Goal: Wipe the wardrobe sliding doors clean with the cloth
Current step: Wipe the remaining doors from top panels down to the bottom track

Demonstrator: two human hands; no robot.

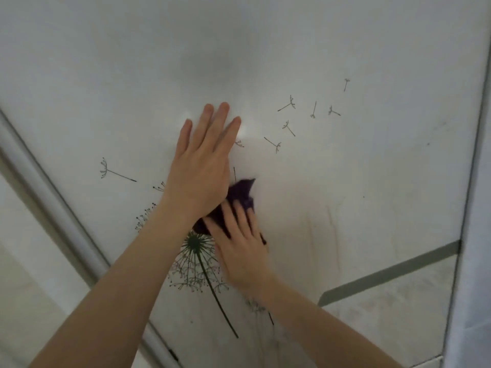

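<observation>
A white glossy wardrobe sliding door [345, 168] with printed black dandelions fills the view. My left hand [204, 160] lies flat on the door, fingers straight and pointing up. Just below and right of it, my right hand [239, 243] presses a dark purple cloth [243, 193] against the panel with straight fingers; the hand is blurred. The cloth sticks out above the right fingers and is partly hidden under both hands. A large dandelion print [196, 251] sits below the cloth.
A grey metal frame rail [53, 208] runs diagonally down the door's left edge. A grey band [393, 272] crosses the lower right of the door. A pale vertical frame [475, 181] borders the right side. Faint streaks mark the panel right of the cloth.
</observation>
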